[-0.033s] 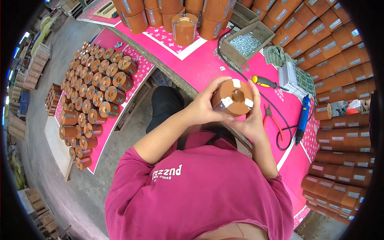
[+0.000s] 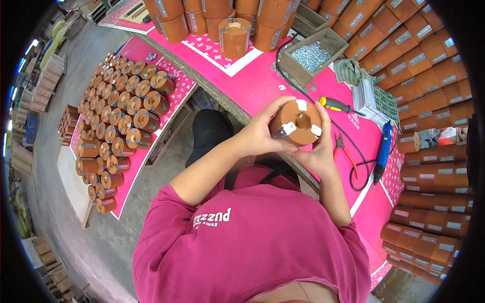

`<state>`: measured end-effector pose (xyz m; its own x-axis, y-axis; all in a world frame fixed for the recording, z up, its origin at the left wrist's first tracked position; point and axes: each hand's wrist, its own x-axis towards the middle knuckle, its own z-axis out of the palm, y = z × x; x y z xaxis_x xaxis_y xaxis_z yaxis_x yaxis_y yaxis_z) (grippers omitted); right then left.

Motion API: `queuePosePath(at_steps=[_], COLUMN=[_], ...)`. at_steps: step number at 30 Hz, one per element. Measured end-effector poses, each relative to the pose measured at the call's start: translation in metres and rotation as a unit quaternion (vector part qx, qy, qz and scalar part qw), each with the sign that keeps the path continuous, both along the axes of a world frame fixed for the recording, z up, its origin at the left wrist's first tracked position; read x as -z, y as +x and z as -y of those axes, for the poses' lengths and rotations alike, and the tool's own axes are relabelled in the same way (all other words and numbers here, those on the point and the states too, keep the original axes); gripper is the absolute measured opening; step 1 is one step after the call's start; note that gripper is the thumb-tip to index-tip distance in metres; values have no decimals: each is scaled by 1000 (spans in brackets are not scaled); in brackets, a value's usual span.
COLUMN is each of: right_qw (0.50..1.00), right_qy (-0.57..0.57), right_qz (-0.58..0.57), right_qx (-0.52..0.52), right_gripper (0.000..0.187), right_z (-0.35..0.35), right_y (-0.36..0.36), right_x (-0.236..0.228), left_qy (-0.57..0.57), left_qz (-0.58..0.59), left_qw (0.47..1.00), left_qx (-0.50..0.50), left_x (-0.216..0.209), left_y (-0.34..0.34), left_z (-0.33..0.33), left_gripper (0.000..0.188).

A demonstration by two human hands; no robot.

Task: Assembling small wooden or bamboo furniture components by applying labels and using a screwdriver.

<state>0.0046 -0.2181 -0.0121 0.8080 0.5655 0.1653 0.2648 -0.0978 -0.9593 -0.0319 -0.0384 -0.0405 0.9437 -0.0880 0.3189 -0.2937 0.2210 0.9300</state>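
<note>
Both hands grip a brown wooden cylinder [image 2: 306, 135] above the near edge of the pink-covered table. Its top end faces up, showing a central hole and three pale metal brackets set around the rim. My left hand [image 2: 262, 132] wraps the left side, and my right hand [image 2: 322, 151] closes on the right side, thumbs toward the near side. Just right of the hands, a yellow-and-black screwdriver [image 2: 335, 104] and red-handled pliers [image 2: 345, 154] lie on the table. A blue power screwdriver [image 2: 382, 154] with a black cable is farther right.
A wooden box [image 2: 293, 68] of small metal screws stands at the back, beside a crumpled cloth [image 2: 348, 70] and a stack of cards [image 2: 369, 101]. Stacked brown cylinders [image 2: 419, 58] wall the right side. Many more cylinders [image 2: 124, 111] cover a side table at left.
</note>
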Motion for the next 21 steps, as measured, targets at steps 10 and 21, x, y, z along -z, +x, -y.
queuePosePath(at_steps=[10,21], right_qw=[994,962], right_qy=[-63,-129], right_qz=[69,232], right_qx=[51,65], right_gripper=[106,71], right_z=[12,43], right_y=[24,6], right_x=[35,5], left_qy=[78,332], left_qz=[-27,150], left_qw=[997,917], left_qx=[0,-160], left_x=[7,-22], left_y=[16,3], left_z=[2,-8], left_gripper=[88,57])
